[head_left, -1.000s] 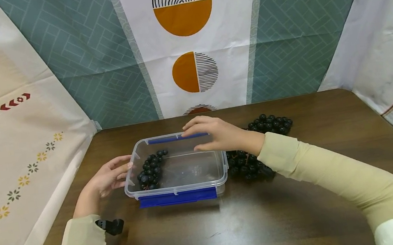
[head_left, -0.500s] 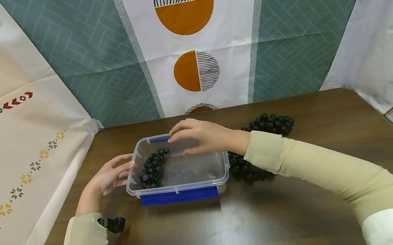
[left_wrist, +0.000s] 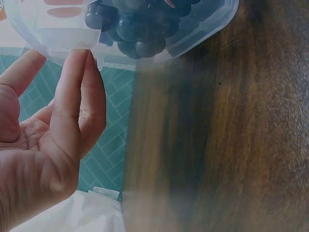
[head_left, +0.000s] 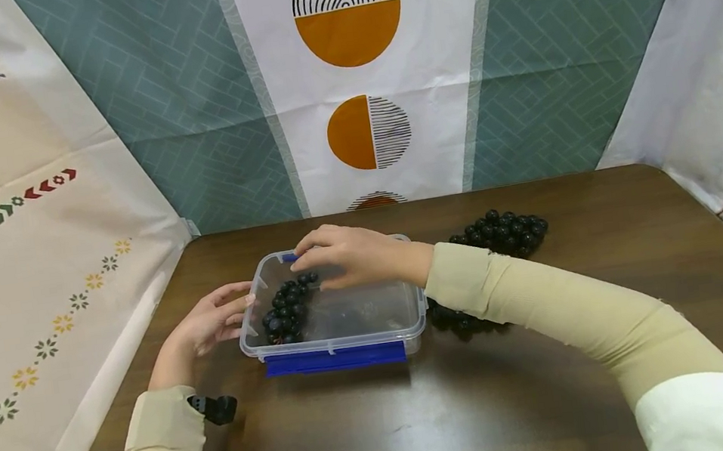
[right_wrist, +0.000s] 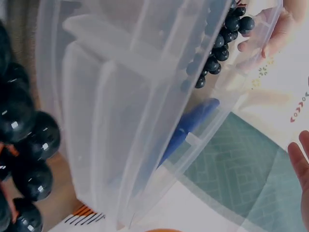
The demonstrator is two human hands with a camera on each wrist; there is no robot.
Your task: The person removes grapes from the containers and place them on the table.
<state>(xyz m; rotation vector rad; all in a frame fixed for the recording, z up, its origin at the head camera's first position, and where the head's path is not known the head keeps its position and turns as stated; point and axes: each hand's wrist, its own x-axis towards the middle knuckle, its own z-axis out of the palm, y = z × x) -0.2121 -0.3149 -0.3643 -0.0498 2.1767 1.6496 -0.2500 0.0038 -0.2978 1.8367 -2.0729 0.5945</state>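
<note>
A clear plastic food container (head_left: 359,313) with blue clips sits on the table. A small bunch of black grapes (head_left: 286,310) lies inside at its left end. My left hand (head_left: 209,322) is at the container's left side; in the left wrist view its extended fingertips (left_wrist: 72,72) touch the plastic wall. Over the back of the container hovers my right hand (head_left: 355,257), fingers loosely bent and nothing in them. The right wrist view shows just the fingers (right_wrist: 300,164) at the right edge, apart from the container.
Right of the container lie more black grapes (head_left: 502,231), partly hidden behind my right forearm. The wooden table (head_left: 362,439) ends at the back against a patterned cloth (head_left: 218,122). A pale embroidered cloth (head_left: 49,297) hangs along the left side.
My right hand has moved left over the container, from its right half toward the grapes. My left hand has stayed at the container's left side. The view has shifted slightly.
</note>
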